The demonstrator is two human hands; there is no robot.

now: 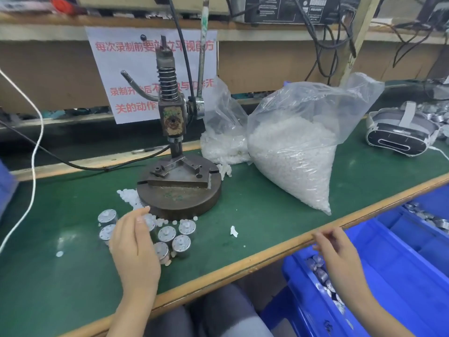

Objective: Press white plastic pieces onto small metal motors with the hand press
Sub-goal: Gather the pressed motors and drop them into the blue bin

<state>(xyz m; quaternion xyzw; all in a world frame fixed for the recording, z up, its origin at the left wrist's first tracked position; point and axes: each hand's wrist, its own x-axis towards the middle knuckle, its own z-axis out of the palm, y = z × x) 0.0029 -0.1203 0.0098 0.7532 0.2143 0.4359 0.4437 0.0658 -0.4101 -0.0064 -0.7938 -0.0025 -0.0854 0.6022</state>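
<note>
The press (174, 132) stands upright on its round base at the middle of the green mat (255, 210), its lever raised and nothing that shows under the ram. Loose white pieces (128, 195) lie scattered against the base's left and front edge.

Just in front of the base a cluster of motors (167, 233) stands on end on the mat, most with a white piece on top. The left hand (133, 239) lies palm down over the left part of this cluster, fingers straight and together, gripping nothing; its fingertips reach close to the base.

Right of the press, a big bag (298, 147) of clear plastic sits open-mouthed and is heaped with white pieces. A small bag (223, 132), also holding white pieces, stands between it and the press, touching both or nearly so.

Below the table edge a blue bin (388, 263) holds more motors along its near wall. The right hand (337, 249) hovers over them, fingers curled downward; the fingertips are blurred, so whether they pinch anything cannot be told. A second bin (435, 198) further right also holds metal parts, probably motors. A headset (398, 132) rests on the mat's far right.
</note>
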